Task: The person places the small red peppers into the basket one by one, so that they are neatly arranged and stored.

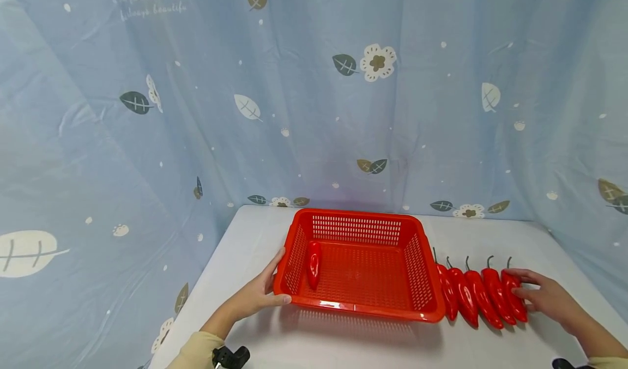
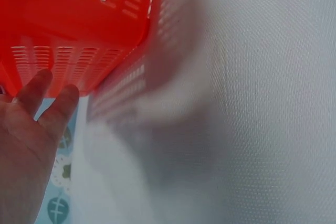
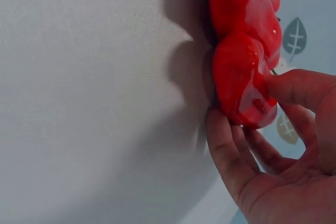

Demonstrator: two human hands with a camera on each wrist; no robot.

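Note:
A red plastic basket [image 1: 358, 310] with slotted walls stands on the white table, a single red pepper [image 1: 314, 264] lying inside near its left wall. My left hand [image 1: 255, 294] holds the basket by its front left corner, thumb at the rim and fingers along the left side. In the left wrist view two fingers [image 2: 62, 109] touch the outer wall. To the right of the basket several red chili peppers [image 1: 466, 298] with dark stems lie side by side. My right hand [image 1: 547, 298] grips the rightmost pepper [image 3: 244, 85] between thumb and fingers.
The white tabletop [image 1: 275, 342] extends around the basket. Behind and beside it hangs a blue curtain [image 1: 314, 113] printed with leaves and flowers. A black strap device [image 1: 230, 356] sits on the left wrist.

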